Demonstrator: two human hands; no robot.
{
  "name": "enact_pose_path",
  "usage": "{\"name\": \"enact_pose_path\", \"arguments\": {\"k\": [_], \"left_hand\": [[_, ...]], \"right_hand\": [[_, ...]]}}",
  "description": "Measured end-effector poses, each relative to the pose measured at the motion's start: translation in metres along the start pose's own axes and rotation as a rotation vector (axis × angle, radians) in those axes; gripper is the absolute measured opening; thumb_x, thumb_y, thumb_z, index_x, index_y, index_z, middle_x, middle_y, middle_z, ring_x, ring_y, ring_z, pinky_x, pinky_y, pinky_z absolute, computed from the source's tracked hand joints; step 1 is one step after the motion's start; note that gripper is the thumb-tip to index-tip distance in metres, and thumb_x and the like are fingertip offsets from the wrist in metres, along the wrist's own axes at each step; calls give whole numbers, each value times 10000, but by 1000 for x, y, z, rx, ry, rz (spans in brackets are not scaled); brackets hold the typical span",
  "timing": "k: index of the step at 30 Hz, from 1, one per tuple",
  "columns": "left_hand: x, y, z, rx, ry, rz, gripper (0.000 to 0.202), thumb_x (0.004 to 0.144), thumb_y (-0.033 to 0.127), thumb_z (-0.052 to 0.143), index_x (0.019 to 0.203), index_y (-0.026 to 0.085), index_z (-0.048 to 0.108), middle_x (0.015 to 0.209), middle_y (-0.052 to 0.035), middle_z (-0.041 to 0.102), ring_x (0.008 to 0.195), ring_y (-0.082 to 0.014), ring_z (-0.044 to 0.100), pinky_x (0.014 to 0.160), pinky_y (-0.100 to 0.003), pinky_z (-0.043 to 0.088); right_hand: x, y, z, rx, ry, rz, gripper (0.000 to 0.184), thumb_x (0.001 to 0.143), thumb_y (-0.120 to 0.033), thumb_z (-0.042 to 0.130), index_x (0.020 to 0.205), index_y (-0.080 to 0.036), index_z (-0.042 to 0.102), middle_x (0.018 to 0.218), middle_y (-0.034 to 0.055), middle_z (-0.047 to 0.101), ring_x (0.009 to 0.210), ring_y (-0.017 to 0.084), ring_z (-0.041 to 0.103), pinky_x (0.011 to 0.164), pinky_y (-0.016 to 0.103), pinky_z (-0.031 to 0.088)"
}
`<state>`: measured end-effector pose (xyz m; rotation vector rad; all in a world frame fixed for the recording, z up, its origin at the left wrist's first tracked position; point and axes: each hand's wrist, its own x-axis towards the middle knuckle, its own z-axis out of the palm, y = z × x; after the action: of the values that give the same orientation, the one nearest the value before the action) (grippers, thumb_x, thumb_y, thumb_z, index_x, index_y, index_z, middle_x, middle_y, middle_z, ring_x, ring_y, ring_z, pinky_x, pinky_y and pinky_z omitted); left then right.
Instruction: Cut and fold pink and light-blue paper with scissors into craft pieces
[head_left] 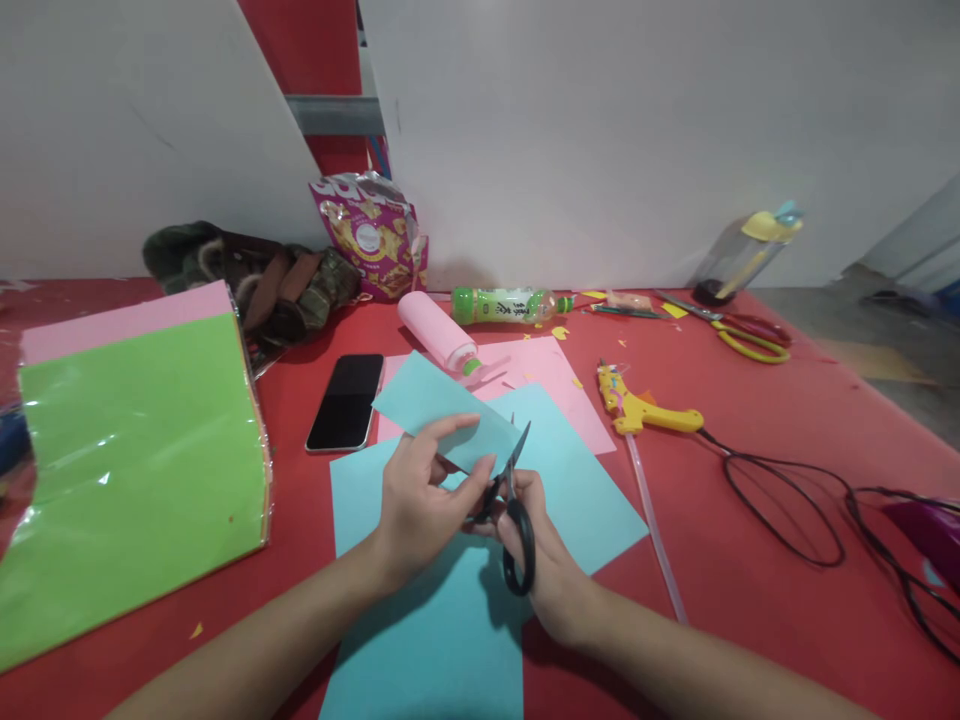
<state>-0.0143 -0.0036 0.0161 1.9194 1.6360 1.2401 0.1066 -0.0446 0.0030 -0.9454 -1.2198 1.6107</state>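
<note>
My left hand (pixel 420 500) pinches a light blue paper piece (pixel 442 415) and holds it up above the table. My right hand (pixel 544 555) grips black scissors (pixel 514 510) whose blades point up and meet the paper's right edge. Beneath both hands lies a large light blue sheet (pixel 442 620), and a pink sheet (pixel 555 385) lies behind it.
A pack of green and pink paper (pixel 127 470) lies at the left, a black phone (pixel 346 402) beside it. A pink tube (pixel 439 332), a green bottle (pixel 510 305), a yellow glue gun (pixel 645 410) with cable, yellow-handled scissors (pixel 742 335), a snack bag (pixel 371 235) and a water bottle (pixel 742 255) stand around.
</note>
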Motion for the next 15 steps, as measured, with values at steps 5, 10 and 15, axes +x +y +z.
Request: {"name": "enact_pose_path", "arguments": {"k": [5, 10, 15], "left_hand": [[-2, -1, 1, -55, -33, -45, 298, 677, 275, 621, 953, 172, 579, 527, 46, 510, 428, -101, 493, 469, -240, 472], [-3, 0, 2, -79, -50, -91, 316, 682, 283, 616, 971, 165, 564, 543, 42, 527, 412, -98, 505, 446, -235, 475], [-4, 2, 3, -90, -53, -110, 311, 678, 277, 615, 962, 163, 561, 560, 33, 548, 412, -102, 526, 432, -225, 461]], "right_hand": [[-1, 1, 2, -13, 33, 0, 311, 813, -526, 375, 876, -239, 274, 908, 31, 440, 900, 159, 500, 867, 399, 407], [-3, 4, 2, -59, 47, -8, 308, 820, -527, 351, 909, -242, 278, 910, 35, 434, 876, 162, 498, 860, 418, 407], [-3, 7, 3, -29, 68, -12, 344, 805, -556, 353, 937, -244, 289, 914, 33, 420, 834, 151, 499, 837, 389, 426]]}}
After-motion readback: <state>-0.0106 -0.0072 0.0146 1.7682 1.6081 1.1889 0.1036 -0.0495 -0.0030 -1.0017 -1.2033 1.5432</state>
